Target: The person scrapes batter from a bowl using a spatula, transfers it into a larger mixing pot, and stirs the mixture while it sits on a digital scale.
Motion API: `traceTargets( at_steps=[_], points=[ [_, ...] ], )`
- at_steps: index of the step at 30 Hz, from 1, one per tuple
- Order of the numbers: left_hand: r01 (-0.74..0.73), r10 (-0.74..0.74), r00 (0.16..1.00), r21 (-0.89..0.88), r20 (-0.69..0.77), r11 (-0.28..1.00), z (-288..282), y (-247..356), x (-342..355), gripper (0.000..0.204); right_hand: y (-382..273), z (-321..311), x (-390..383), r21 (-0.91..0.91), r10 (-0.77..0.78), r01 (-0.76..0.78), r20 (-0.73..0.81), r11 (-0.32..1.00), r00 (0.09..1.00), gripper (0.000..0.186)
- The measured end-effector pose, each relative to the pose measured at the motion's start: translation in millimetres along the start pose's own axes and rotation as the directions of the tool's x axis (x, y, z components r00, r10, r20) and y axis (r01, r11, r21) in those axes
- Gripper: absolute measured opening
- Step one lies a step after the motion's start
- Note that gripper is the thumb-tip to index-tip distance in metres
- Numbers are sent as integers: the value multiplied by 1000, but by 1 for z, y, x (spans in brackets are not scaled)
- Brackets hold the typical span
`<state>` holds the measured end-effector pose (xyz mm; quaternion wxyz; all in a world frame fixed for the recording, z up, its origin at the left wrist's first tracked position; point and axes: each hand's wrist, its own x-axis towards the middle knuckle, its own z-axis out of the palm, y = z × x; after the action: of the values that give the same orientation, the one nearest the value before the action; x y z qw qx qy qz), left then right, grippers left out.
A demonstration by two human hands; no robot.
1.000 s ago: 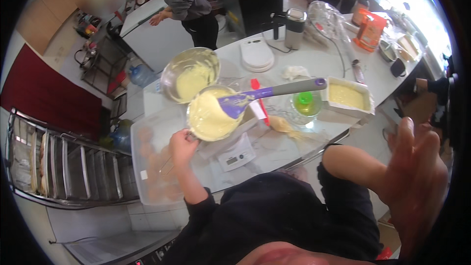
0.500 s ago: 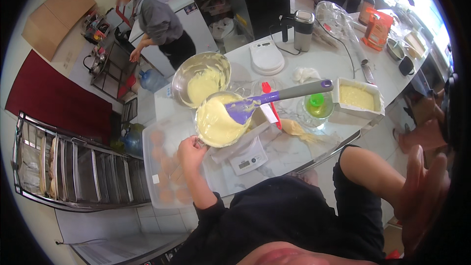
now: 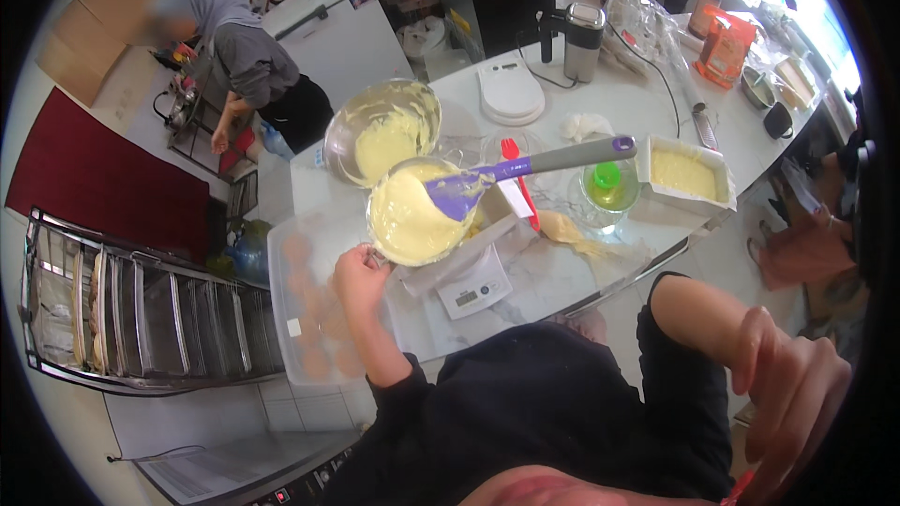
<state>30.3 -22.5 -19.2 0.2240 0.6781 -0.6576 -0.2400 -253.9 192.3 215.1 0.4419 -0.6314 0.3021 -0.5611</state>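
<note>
The left hand has its fingers curled shut on the near-left edge of the bowl, which is full of thick yellow batter and sits just past that hand. The right hand is up in the air, well to the right of the bowl; its fingers are bent and close together, and I cannot tell how far they open or if they hold something. Far left of the bowl stand a rack with trays and a dark red cloth. Nearer on its left is a clear tub with round brown things in it. A person in grey bends beside a white freezer, beyond the bowl. Right behind the bowl is a big bowl, smeared yellow. A purple spatula lies across the bowl, its grey handle pointing right. A small scale is close on the bowl's near-right side. Further right of it come a red tool, a glass with something green, and a tin with more batter. The bowl hides most of the box behind it. Past the tin, far right of the bowl, another person is cut off by the dark edge, and the window side is too bright to see well.
</note>
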Motion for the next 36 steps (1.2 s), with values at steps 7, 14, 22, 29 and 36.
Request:
traceTargets(
  at_steps=[7,14,22,29,36],
  points=[
    [-42,42,998,-1,36,999,1,-3,5,15,113,-47,6,68,-269,320,-394,945,879,17],
    [-58,58,997,-5,49,998,4,-2,5,16,295,-54,21,302,119,134,-690,944,714,38],
    [-182,224,966,-279,130,943,9,-38,25,25,277,-37,100,515,-60,432,-590,740,805,16],
    [-47,164,890,-273,426,961,-37,0,17,21,259,-29,108,604,-119,503,-561,618,819,10],
    [157,107,759,-340,642,927,-33,11,9,15,262,-45,102,532,-59,518,-657,670,752,12]
  ],
)
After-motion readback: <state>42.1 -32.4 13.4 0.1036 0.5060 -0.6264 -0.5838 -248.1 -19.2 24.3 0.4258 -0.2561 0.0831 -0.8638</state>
